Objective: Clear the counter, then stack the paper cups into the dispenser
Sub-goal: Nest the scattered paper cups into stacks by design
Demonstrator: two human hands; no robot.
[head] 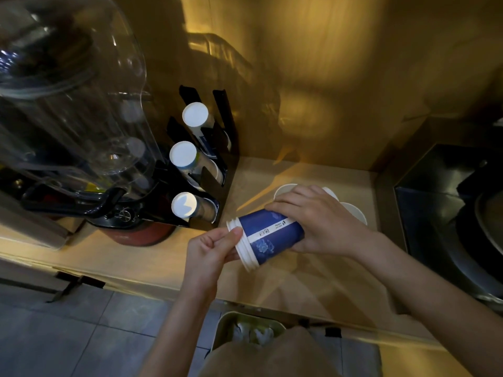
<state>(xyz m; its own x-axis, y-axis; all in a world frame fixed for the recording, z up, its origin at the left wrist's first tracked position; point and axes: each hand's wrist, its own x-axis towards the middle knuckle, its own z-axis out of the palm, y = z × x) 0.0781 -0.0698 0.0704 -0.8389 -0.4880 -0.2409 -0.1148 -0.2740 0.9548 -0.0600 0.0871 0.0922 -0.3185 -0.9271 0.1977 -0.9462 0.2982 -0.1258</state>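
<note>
A short stack of blue paper cups [268,235] lies sideways above the counter, white rims pointing left. My right hand [313,219] grips the stack's closed end from above. My left hand [215,248] pinches the rims at the open end with thumb and fingers. Behind my right hand stand three upright white-rimmed cups [353,210], partly hidden. The black cup dispenser [226,126] stands at the back left with three slanted slots, each holding a row of cups whose white bottoms [183,154] face me.
A clear drink dispenser [70,110] on a black and red base fills the left. A dark appliance [446,202] stands at the right. The beige counter [299,284] ends at a front edge, with a waste bin [245,327] on the floor below.
</note>
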